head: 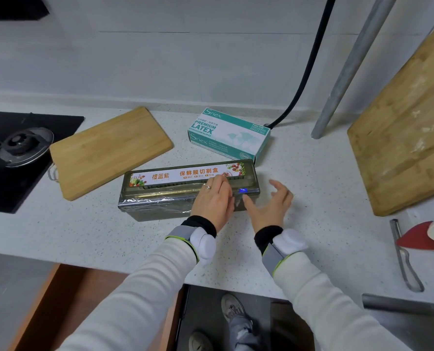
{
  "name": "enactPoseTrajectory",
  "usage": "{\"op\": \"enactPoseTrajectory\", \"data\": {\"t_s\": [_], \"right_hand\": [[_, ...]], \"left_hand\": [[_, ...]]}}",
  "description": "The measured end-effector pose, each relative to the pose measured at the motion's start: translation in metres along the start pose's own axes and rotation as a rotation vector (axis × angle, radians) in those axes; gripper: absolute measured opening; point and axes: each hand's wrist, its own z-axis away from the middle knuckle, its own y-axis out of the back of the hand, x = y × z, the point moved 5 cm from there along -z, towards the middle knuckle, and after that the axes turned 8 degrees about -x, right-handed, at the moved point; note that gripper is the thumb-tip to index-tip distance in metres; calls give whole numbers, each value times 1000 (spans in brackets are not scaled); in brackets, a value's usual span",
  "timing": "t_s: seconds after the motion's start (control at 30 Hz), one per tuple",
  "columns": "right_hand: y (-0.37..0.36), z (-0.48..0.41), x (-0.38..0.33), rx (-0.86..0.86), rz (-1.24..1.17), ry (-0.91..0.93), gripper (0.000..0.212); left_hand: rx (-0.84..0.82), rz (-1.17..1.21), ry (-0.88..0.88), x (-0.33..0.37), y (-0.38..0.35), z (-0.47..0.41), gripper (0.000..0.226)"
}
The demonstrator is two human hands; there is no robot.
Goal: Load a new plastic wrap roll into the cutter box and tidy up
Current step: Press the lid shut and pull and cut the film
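- A long grey translucent cutter box (160,198) with a white printed label along its lid is seen lying lengthwise on the white speckled stone countertop (312,188), near the front edge; the lid is seen lowered over the box
- A roll of clear plastic wrap (165,194) with a pale core is seen through the box wall, inside the box; a sheet of film (155,201) is draped out over the front face of the box
- The left hand (214,201) is laid flat, palm down, on the right part of the box top; fingers are extended over the lid and label; nothing is clasped, the box is only pressed on
- A ring (208,187) is worn on a left finger
- The right hand (270,205) is held just beside the right end of the box, fingers spread and curled loosely; nothing is held in it; the thumb is near the film edge, contact cannot be told
- A small blue slider (243,190) is seen on the box rail, between the two hands
- A teal and white cardboard latex glove box (228,134) is set just behind the cutter box
- A small bamboo cutting board (109,152) is lying flat to the left, beside the black gas hob (13,158)
- A large worn wooden board (408,127) is leaned at the right; a metal-handled knife (404,259) is lying in front of it
- White sleeves and grey wrist bands with white pods are worn on both arms
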Motion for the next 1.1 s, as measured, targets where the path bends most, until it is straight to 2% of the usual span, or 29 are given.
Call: {"op": "enactPoseTrajectory", "data": {"t_s": [0.1, 0.23, 0.33, 0.5, 0.7, 0.8, 0.87, 1.0, 1.1], "right_hand": [[-7, -10, -9, -56, 86, 52, 86], [-19, -16, -4, -204, 56, 16, 90], [-23, -16, 1, -257, -14, -21, 83], [-19, -16, 5, -205, -52, -28, 65], [-15, -14, 10, -187, -62, -43, 61], [-8, -6, 18, -105, -66, -114, 48], [-7, -2, 26, -110, -28, -162, 37], [-13, 1, 36, -254, -11, -202, 42], [-15, 2, 35, -295, -28, -249, 50]], "left_hand": [[14, -6, 11, -1, -1, -1, 21], [26, -13, 7, 0, 0, -1, 24], [12, -9, 7, -1, -1, -1, 21], [4, -13, -1, 0, 1, 1, 14], [14, -15, 3, 3, 0, 0, 14], [18, -34, 10, 2, -2, 0, 20], [15, -60, 3, 3, -4, 1, 25], [16, -94, -28, 5, -4, 5, 27], [-19, -95, -51, 6, -6, 7, 29]]}}
